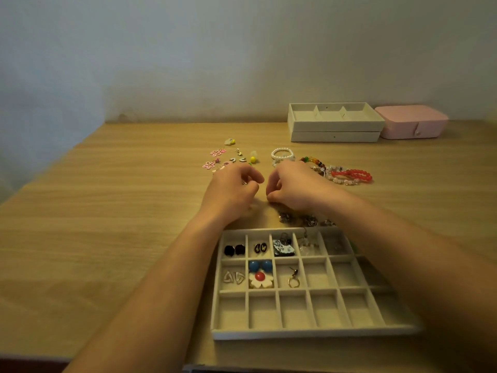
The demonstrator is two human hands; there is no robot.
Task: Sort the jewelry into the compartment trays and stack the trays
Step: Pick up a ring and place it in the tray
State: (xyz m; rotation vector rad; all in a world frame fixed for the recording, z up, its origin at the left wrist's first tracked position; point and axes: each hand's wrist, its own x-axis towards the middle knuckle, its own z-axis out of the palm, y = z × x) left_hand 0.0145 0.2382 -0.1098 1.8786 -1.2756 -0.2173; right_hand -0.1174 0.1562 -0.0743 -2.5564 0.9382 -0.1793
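Note:
A cream compartment tray lies near the table's front edge. Its far cells hold several earring pairs, among them black studs, blue studs with a white flower and a gold hoop. Just beyond the tray, my left hand has its fingers curled and pinches a small metal piece. Beside it, my right hand pinches something tiny at its fingertips. Small dark silvery earrings lie under my right wrist. Loose earrings, a pearl bracelet and coloured bead bracelets lie farther back.
Two stacked cream trays stand at the back right against the wall, the top one with three large compartments. A pink box sits to their right. The wooden table stretches bare to the left.

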